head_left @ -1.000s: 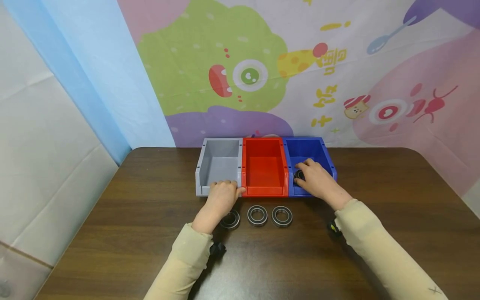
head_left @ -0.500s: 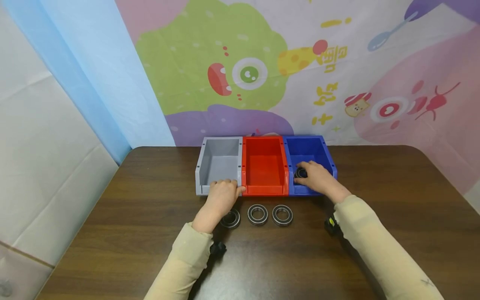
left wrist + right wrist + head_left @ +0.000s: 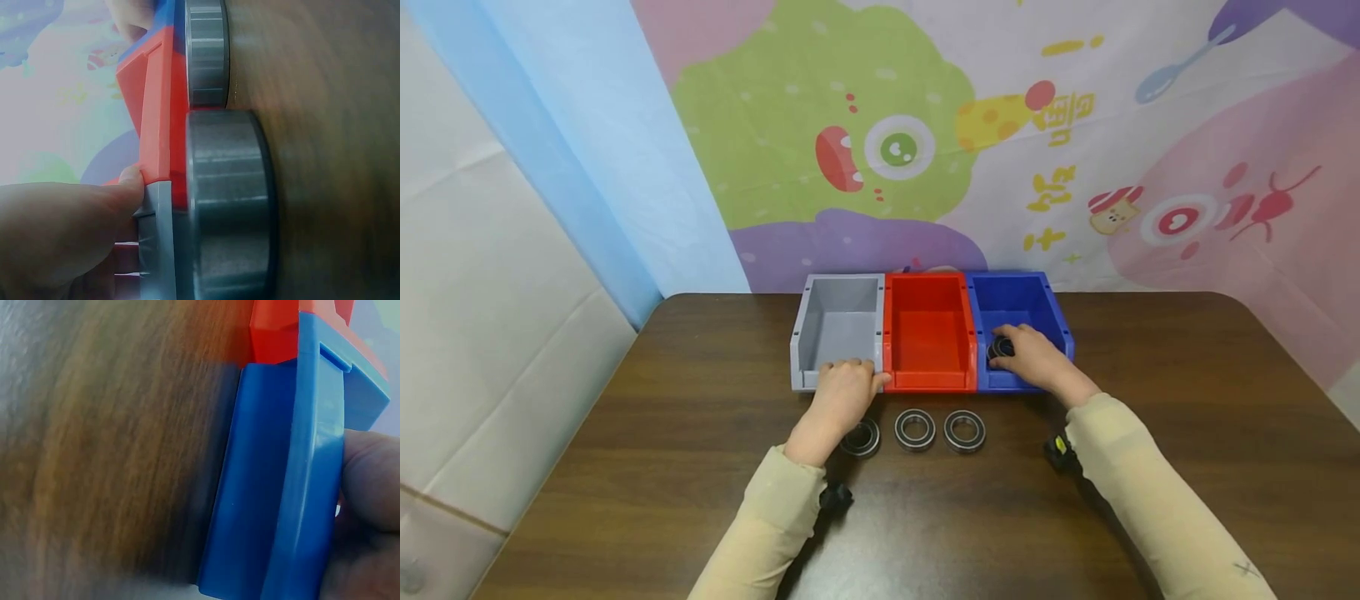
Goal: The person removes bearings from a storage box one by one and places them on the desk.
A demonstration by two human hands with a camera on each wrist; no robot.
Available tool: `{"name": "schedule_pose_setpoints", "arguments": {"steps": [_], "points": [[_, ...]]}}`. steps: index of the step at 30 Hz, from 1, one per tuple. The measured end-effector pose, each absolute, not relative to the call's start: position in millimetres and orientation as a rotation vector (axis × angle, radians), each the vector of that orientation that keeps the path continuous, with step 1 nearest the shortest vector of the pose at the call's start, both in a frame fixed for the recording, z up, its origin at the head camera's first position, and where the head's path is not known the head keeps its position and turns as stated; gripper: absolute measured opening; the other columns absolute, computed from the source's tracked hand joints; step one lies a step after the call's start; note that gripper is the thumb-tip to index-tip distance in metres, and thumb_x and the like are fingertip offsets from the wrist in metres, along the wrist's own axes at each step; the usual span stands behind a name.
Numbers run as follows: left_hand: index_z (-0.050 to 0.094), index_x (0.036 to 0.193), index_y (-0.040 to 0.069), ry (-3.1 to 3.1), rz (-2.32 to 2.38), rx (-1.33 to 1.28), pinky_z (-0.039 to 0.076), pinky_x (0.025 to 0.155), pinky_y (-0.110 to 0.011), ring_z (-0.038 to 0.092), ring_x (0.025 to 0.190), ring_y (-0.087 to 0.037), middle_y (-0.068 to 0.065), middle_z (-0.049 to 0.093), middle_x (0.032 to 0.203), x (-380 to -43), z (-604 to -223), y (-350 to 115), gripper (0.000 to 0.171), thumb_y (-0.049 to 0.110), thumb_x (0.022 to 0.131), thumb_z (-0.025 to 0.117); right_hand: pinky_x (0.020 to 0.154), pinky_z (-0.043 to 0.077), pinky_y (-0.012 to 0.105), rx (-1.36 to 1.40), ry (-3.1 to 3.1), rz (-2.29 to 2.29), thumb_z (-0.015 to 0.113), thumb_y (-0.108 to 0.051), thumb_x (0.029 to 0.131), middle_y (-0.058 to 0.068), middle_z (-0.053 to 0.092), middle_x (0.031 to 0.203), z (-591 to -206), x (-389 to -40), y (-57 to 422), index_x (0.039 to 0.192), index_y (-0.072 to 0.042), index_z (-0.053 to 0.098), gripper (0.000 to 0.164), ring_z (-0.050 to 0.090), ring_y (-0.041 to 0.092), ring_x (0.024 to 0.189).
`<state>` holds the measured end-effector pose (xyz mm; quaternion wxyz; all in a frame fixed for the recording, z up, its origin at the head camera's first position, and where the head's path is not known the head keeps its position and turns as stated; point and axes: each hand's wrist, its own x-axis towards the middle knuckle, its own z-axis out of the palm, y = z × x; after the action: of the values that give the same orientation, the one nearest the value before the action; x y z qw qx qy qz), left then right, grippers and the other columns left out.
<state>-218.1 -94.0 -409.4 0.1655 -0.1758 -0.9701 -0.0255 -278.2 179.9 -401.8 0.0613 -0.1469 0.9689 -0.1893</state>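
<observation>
Right hand (image 3: 1034,357)'s pinching a ring (image 3: 1001,347) in the blue bin (image 3: 1011,293); left hand (image 3: 844,392)'s gripping the gray bin (image 3: 844,293), so a hard tug might be dragging it into that loose ring (image 3: 874,441).

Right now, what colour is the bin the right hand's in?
The bin is blue, clearest in the head view.

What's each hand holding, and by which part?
Right hand: a bearing, by its outer rim, inside the blue bin. Left hand: the gray bin's front lip.
</observation>
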Motion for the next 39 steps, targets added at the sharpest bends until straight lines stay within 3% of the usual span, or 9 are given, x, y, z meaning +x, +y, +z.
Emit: {"name": "schedule_pose_setpoints", "arguments": {"steps": [21, 29, 39], "points": [[0.059, 0.071, 0.006, -2.768, -0.083, -0.509, 0.045, 0.058, -0.04, 0.062, 0.065, -0.028, -0.01, 0.061, 0.066, -219.1, -411.8, -94.1, 0.039, 0.04, 0.088, 0.052, 0.092, 0.038, 0.053, -0.535, 2.998, -0.643, 0.065, -0.016, 0.081, 0.027, 0.049, 0.121, -403.2, -277.9, 181.2, 0.124, -0.001, 0.05, 0.047, 0.049, 0.04, 0.107], [0.059, 0.07, 0.005, -2.752, -0.064, -0.501, 0.045, 0.057, -0.039, 0.061, 0.063, -0.027, -0.009, 0.06, 0.064, -218.4, -412.2, -95.6, 0.039, 0.039, 0.088, 0.053, 0.096, 0.032, 0.055, -0.629, 3.039, -0.665, 0.057, -0.009, 0.086, 0.027, 0.044, 0.124, -397.5, -269.2, 179.7, 0.125, -0.001, 0.05, 0.04, 0.042, 0.044, 0.113], [0.059, 0.07, 0.006, -2.741, -0.06, -0.502, 0.044, 0.057, -0.039, 0.061, 0.062, -0.028, -0.01, 0.061, 0.064, -218.9, -412.9, -95.1, 0.039, 0.04, 0.088, 0.054, 0.096, 0.031, 0.055, -0.788, 3.125, -0.627, 0.055, -0.014, 0.089, 0.024, 0.043, 0.126, -390.1, -254.7, 185.9, 0.126, -0.006, 0.051, 0.039, 0.041, 0.04, 0.115]]}}
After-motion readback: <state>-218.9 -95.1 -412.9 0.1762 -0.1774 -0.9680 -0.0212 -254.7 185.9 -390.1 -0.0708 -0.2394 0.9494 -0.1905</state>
